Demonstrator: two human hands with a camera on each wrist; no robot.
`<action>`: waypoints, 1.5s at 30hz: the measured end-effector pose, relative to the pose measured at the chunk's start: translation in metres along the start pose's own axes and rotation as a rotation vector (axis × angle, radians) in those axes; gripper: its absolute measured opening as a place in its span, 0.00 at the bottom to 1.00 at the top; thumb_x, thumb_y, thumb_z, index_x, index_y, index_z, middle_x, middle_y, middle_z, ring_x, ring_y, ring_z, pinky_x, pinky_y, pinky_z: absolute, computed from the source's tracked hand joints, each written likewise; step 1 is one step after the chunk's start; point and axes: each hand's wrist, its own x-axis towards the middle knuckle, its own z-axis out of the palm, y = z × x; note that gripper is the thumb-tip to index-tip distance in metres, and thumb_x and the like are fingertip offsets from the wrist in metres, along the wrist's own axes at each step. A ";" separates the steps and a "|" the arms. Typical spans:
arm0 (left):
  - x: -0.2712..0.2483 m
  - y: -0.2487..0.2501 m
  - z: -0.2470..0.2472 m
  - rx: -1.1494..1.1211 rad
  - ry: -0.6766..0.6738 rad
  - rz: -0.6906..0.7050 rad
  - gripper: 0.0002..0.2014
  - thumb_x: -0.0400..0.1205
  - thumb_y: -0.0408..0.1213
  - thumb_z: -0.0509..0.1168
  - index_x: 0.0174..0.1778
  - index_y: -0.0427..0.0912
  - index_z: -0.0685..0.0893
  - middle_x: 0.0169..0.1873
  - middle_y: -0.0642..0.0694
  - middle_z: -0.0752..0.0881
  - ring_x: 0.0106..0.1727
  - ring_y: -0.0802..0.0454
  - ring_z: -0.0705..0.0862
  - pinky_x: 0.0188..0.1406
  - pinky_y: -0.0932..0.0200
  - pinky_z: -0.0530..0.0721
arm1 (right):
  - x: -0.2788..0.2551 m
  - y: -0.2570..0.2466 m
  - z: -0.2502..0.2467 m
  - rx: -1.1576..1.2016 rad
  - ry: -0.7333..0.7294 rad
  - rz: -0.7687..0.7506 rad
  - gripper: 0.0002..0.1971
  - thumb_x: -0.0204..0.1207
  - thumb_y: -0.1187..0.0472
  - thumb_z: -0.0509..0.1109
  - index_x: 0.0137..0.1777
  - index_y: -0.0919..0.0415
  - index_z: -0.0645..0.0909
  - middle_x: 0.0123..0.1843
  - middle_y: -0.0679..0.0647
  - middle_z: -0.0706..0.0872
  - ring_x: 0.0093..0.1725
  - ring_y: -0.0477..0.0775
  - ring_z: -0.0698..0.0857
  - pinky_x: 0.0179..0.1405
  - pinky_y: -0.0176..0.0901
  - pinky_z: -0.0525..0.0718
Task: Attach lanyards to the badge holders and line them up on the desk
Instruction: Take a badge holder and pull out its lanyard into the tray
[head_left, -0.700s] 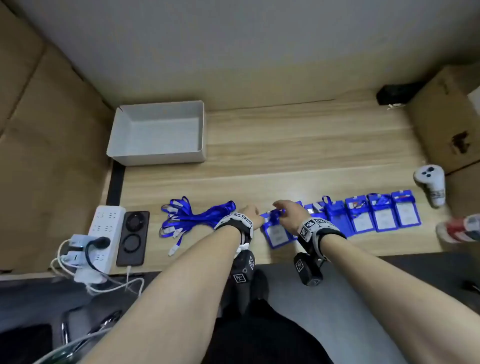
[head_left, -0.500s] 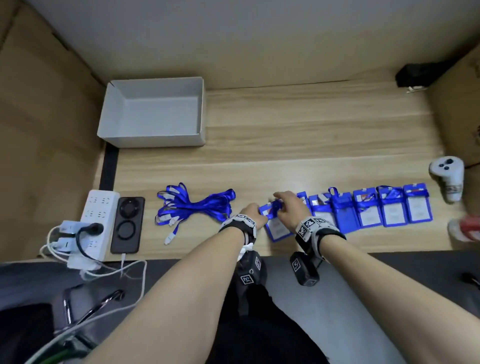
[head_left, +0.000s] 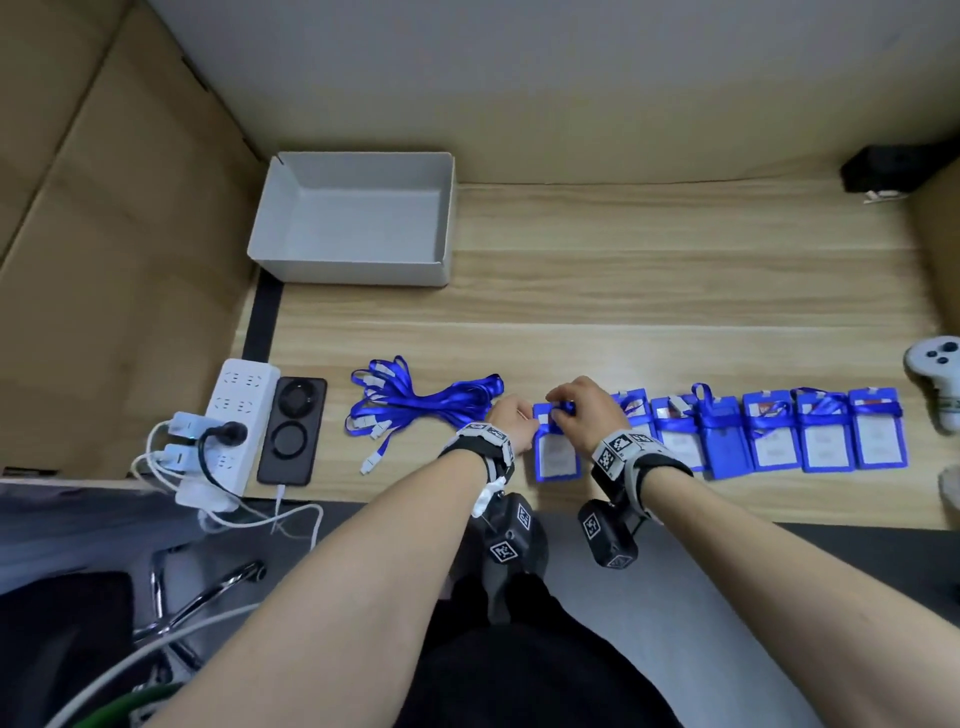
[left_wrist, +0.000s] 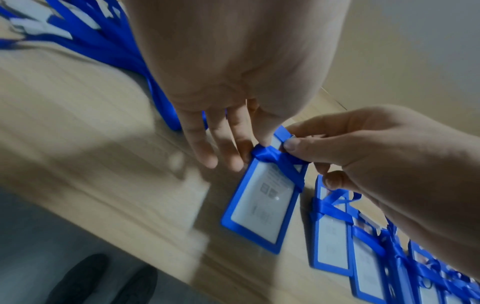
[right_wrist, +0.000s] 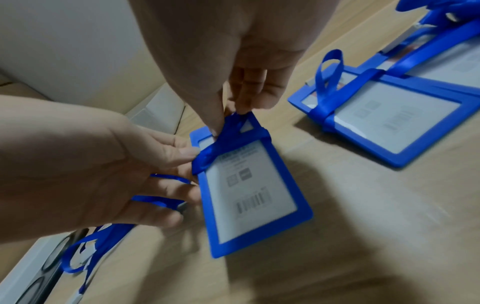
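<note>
A blue badge holder (head_left: 557, 457) (left_wrist: 262, 205) (right_wrist: 254, 191) lies flat near the desk's front edge, at the left end of a row of several holders (head_left: 826, 441) wrapped in blue lanyards. A blue lanyard (left_wrist: 275, 158) (right_wrist: 228, 135) is wound across its top. My left hand (head_left: 511, 421) (left_wrist: 249, 148) pinches the lanyard at the holder's left side, thumb on top. My right hand (head_left: 582, 410) (right_wrist: 228, 117) pinches the same lanyard at the holder's top edge. A loose pile of blue lanyards (head_left: 415, 402) lies just left of my left hand.
An open grey box (head_left: 353, 218) stands at the back left. A white power strip (head_left: 234, 415) and a black device (head_left: 292, 431) lie at the desk's left end. A white controller (head_left: 935, 374) sits at the right edge. Cardboard (head_left: 104, 260) walls the left side.
Both hands stay on the top of the same holder. The holder has turned slightly straighter beside the row. The head view has tilted.
</note>
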 end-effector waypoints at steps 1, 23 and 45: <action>-0.002 -0.001 -0.006 0.017 -0.001 0.012 0.07 0.83 0.31 0.63 0.41 0.46 0.76 0.30 0.48 0.79 0.27 0.51 0.77 0.20 0.63 0.69 | 0.000 -0.005 -0.002 -0.011 -0.001 -0.008 0.11 0.78 0.57 0.69 0.59 0.53 0.86 0.55 0.51 0.81 0.54 0.54 0.83 0.53 0.47 0.82; -0.063 -0.010 -0.125 -0.168 0.234 0.270 0.07 0.74 0.31 0.74 0.47 0.40 0.91 0.38 0.47 0.88 0.43 0.49 0.87 0.47 0.56 0.86 | -0.022 -0.116 -0.015 0.072 0.004 -0.099 0.01 0.79 0.58 0.69 0.48 0.52 0.79 0.34 0.45 0.79 0.41 0.56 0.80 0.40 0.43 0.73; -0.072 0.015 -0.136 -0.084 0.223 0.401 0.04 0.71 0.41 0.74 0.38 0.51 0.94 0.31 0.59 0.90 0.41 0.55 0.89 0.46 0.55 0.89 | -0.011 -0.114 -0.052 0.131 -0.033 -0.130 0.09 0.78 0.65 0.70 0.38 0.53 0.77 0.34 0.47 0.79 0.40 0.54 0.78 0.43 0.48 0.77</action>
